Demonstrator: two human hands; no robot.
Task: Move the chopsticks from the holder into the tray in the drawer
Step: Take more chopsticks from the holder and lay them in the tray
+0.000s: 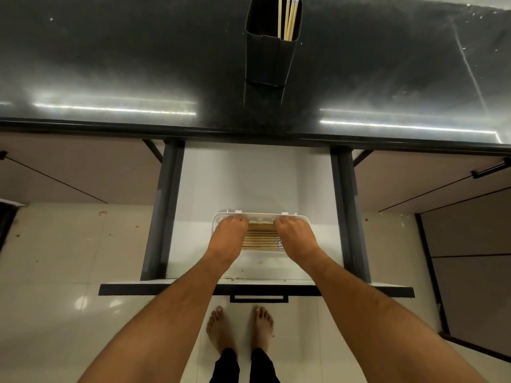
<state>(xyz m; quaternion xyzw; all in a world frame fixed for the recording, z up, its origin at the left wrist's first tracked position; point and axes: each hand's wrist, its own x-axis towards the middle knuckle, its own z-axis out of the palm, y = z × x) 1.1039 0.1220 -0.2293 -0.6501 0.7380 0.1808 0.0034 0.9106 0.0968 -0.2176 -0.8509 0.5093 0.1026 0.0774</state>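
Observation:
A black square holder (269, 53) stands on the dark counter with several pale chopsticks (289, 17) upright in it. In the open drawer lies a white tray (260, 216) with a row of wooden chopsticks (260, 237) lying crosswise in it. My left hand (229, 234) covers the left ends of that row and my right hand (296, 236) covers the right ends. Both hands are palm down with fingers curled near the tray's far rim. The chopstick ends and the tray's sides are hidden under my hands.
The drawer (249, 178) has a white floor, dark side rails and a black front handle (258, 298). The glossy black counter (138, 64) runs across the top. Brown cabinet fronts flank the drawer. My bare feet (240, 330) stand on pale floor tiles.

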